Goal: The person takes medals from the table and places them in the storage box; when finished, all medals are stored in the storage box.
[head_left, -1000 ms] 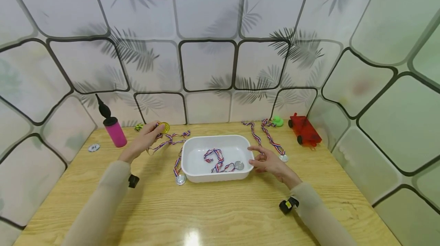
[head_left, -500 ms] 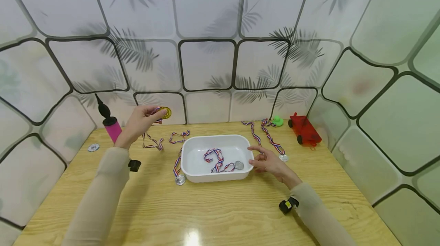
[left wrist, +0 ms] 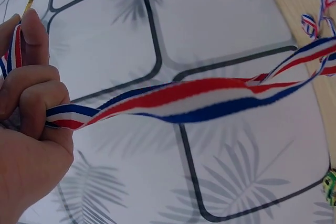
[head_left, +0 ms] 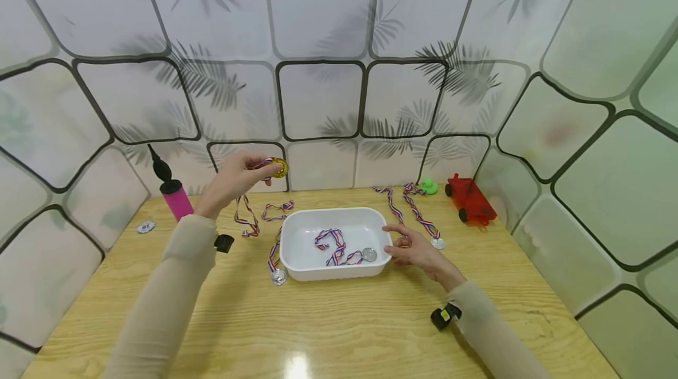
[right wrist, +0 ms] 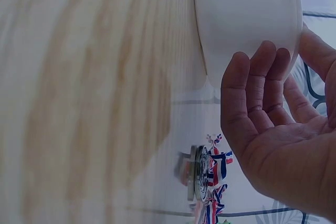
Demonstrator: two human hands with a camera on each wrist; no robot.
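Note:
My left hand (head_left: 238,176) holds a gold medal (head_left: 281,168) raised above the table's back left part. Its red, white and blue ribbon (left wrist: 199,98) passes through the curled fingers and hangs down. With relaxed fingers, my right hand (head_left: 418,252) touches the right end of a white tray (head_left: 331,273). In the right wrist view several fingertips (right wrist: 239,61) lie by the tray's outer wall. Inside the tray is a silver medal (head_left: 369,254) with its ribbon. Another silver medal (head_left: 278,276) lies left of the tray, its ribbon partly hidden.
Right of the tray lies a silver medal (head_left: 438,243), with ribbons behind it. A green duck (head_left: 429,186) and a red toy cart (head_left: 470,199) stand at the back right. At the left are a pink hand pump (head_left: 177,201) and an oval tag marked 18 (head_left: 145,227).
My left hand has lifted the gold medal off the table and carried it rightward, its ribbon trailing below. The right hand and the tray have stayed in place.

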